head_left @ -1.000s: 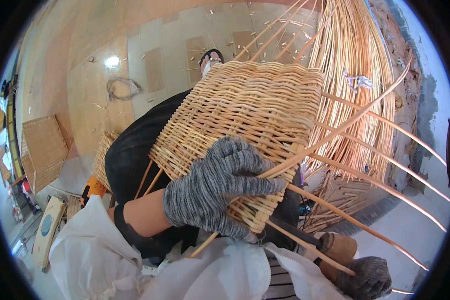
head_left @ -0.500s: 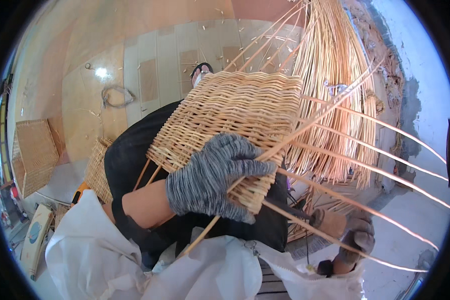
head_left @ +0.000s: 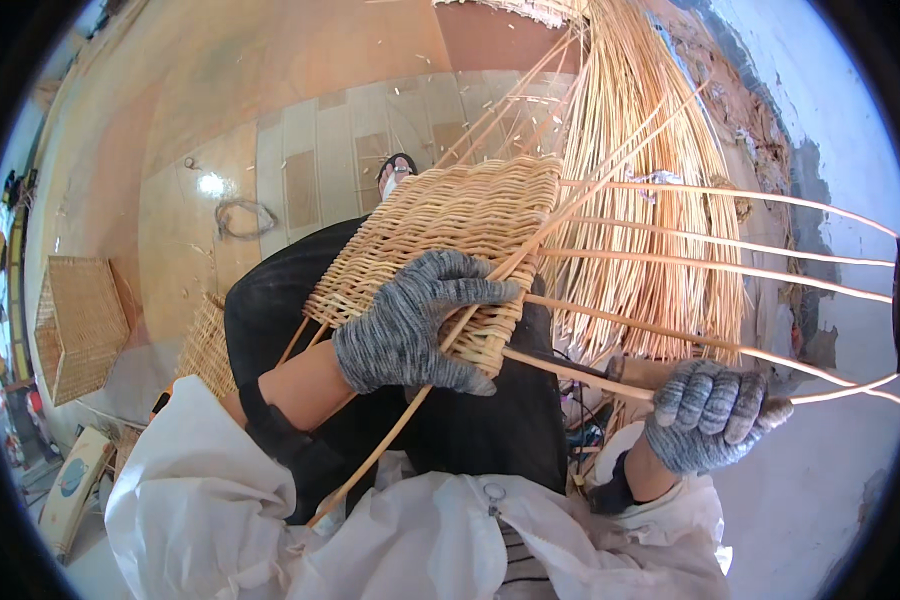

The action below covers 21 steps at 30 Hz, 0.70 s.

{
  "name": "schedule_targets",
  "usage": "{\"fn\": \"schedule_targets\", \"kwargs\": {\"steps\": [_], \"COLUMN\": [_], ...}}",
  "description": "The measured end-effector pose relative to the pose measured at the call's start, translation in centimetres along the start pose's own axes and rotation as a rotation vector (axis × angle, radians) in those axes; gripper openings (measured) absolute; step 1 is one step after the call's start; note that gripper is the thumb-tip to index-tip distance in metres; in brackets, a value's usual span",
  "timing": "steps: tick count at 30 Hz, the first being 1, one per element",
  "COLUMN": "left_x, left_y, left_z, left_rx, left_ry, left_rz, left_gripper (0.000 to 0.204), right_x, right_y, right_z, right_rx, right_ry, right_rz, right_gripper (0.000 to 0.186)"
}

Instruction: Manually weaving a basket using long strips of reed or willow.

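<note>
Panel (head_left: 440,225) gripped by left hand (head_left: 400,325) | right hand (head_left: 708,418) closed around cane (head_left: 590,376) | pale board (head_left: 58,520): blue oval mark (head_left: 73,477)

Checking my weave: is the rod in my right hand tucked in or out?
Out: the rod runs from the woven panel into the curled right hand.

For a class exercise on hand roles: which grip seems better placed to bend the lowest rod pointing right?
Probably the right grip: it is closed around that rod, while the left grip lies on the woven panel.
</note>
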<state>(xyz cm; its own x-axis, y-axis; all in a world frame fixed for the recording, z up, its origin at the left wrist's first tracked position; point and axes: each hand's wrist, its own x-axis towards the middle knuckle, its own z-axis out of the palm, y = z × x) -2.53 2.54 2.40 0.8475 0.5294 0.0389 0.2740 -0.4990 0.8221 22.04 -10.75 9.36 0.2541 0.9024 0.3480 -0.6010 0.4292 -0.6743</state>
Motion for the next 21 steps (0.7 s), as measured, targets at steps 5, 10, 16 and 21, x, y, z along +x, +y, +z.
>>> {"fn": "schedule_targets", "kwargs": {"steps": [5,10,16,21], "left_x": [0.1,-0.9,-1.7,-1.9], "left_y": [0.8,1.0,0.5,0.8], "left_z": [2.2,3.3,2.4,2.3], "left_rx": [0.072,0.19,0.17,0.203], "left_ry": [0.117,0.086,0.152,0.154], "left_rz": [0.112,0.112,0.203,0.189], "left_gripper": [0.08,0.076,0.074,0.075], "right_x": [-4.0,-6.5,-3.4,-2.2], "right_y": [0.6,1.1,1.9,1.7], "right_z": [-2.9,-0.5,7.8,9.6], "right_rx": [0.095,0.075,-0.082,-0.206], "right_ry": [0.144,0.28,-0.017,-0.091], "right_rz": [-0.15,-0.167,-0.067,0.045], "right_gripper": [0.05,0.05,0.054,0.056]}}
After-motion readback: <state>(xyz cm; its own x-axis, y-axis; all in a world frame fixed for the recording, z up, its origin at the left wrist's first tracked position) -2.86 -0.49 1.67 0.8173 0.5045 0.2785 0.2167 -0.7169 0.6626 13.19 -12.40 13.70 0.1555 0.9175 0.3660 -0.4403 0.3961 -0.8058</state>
